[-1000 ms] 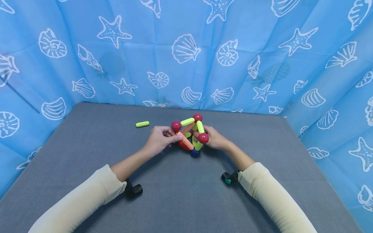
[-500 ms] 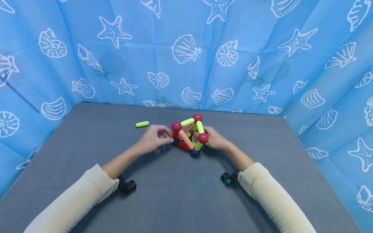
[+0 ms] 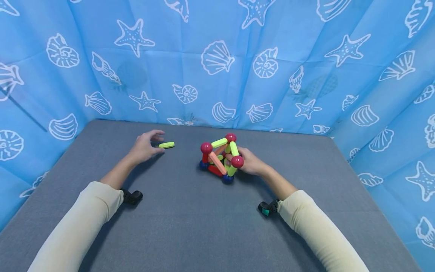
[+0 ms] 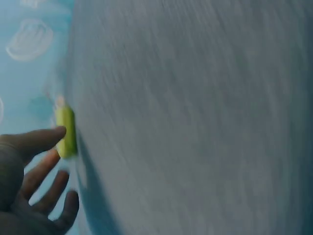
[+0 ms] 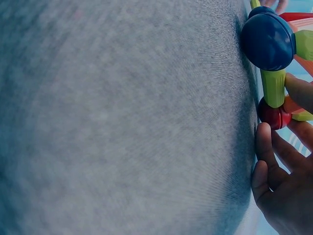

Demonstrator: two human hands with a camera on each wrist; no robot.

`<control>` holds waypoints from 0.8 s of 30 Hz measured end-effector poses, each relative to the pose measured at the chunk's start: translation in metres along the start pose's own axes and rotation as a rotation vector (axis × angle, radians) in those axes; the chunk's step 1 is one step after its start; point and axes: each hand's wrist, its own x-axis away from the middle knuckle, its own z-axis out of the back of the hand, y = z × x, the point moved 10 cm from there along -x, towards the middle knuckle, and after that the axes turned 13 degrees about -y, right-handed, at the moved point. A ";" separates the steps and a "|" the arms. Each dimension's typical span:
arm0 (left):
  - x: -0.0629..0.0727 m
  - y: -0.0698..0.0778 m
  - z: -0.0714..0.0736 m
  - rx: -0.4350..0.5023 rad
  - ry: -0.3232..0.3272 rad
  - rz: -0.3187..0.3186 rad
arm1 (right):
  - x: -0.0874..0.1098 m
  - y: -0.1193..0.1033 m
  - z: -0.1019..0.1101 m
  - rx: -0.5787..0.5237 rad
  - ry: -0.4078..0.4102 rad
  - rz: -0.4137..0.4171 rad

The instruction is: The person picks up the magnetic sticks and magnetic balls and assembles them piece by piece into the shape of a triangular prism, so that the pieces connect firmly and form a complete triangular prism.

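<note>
A ball-and-stick magnetic structure (image 3: 217, 163) stands mid-table, built of red and blue balls joined by yellow-green, orange and red sticks. My right hand (image 3: 250, 161) holds its right side; in the right wrist view, the fingers and thumb are around a red ball (image 5: 270, 116) and a stick near it, below a blue ball (image 5: 268, 39). Farther left, my left hand (image 3: 144, 146) has thumb and fingers spread at a loose yellow-green stick (image 3: 168, 145). The left wrist view has the thumb overlapping this stick (image 4: 68, 143); whether it touches is unclear.
A grey cloth-covered table (image 3: 210, 226) lies under everything. Behind and at both sides hangs a blue curtain (image 3: 190, 30) with white shells and starfish. Dark wrist devices (image 3: 132, 197) sit under both cuffs.
My left hand has let go of the structure's left side and moved left to the loose stick. My right hand and the structure have stayed in place.
</note>
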 end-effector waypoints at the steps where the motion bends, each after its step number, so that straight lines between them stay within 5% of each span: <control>1: 0.001 -0.004 0.001 -0.004 -0.002 0.010 | 0.000 0.000 0.000 0.001 -0.001 -0.001; 16: -0.006 -0.012 0.000 0.012 -0.011 0.008 | -0.001 0.003 -0.001 -0.013 -0.009 -0.006; 20: -0.005 0.010 -0.001 0.131 0.032 -0.063 | 0.000 0.000 -0.002 -0.016 -0.017 0.015; 24: 0.000 0.057 -0.002 0.236 0.086 -0.214 | 0.000 -0.003 -0.002 -0.019 -0.026 0.025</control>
